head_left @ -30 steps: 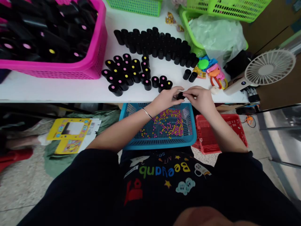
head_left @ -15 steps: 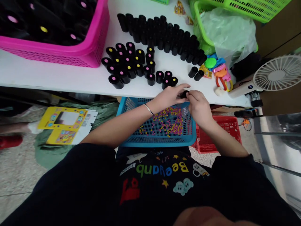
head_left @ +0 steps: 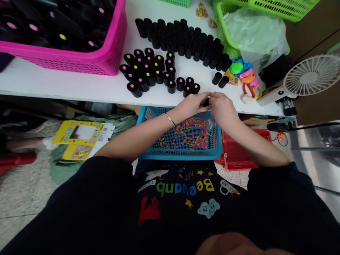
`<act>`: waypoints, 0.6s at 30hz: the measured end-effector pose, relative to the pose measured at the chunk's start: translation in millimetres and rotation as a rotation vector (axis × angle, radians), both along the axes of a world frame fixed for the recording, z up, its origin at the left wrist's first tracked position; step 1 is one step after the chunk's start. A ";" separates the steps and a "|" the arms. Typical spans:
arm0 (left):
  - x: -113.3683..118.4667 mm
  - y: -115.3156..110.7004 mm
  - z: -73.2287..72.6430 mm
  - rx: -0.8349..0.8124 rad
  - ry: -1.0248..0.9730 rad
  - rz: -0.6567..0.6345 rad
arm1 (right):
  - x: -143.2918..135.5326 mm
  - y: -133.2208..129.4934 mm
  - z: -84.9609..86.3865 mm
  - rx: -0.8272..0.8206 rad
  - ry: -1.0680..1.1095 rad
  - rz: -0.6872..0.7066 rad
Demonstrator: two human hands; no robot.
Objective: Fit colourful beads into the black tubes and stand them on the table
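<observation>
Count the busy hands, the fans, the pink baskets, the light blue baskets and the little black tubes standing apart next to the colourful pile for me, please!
Hands: 2, the left hand and the right hand
Fan: 1
Pink basket: 1
Light blue basket: 1
Black tubes apart by the colourful pile: 2
Total: 7

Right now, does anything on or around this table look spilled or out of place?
Nothing looks spilled: the pink and yellow bits lie inside the blue basket. The oddest thing is the printed yellow cardboard, lying lower than the white table, over crumpled green sheeting, away from the black cylinders.
</observation>
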State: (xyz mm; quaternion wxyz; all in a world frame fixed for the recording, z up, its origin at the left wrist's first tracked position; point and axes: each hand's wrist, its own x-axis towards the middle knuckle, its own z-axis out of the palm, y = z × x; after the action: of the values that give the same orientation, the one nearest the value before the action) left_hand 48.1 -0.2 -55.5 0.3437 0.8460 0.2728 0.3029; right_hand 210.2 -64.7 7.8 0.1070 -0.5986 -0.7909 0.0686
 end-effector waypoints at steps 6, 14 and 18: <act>1.4 0.9 -0.7 -0.032 -0.025 0.014 | 4.4 16.9 25.7 -0.157 -0.116 -0.016; 2.8 4.2 -6.1 -0.090 -0.055 -0.005 | 43.4 16.1 22.4 -0.364 0.665 -0.188; 2.4 5.3 -6.1 -0.089 -0.058 -0.009 | 32.2 17.1 14.7 -0.595 1.060 -0.527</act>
State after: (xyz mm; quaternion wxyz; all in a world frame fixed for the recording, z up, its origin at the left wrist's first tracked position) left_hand 50.5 5.1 -61.6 0.3901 0.8221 0.2720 0.3132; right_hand 242.4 -47.6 22.6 0.3250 -0.6613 -0.4058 0.5407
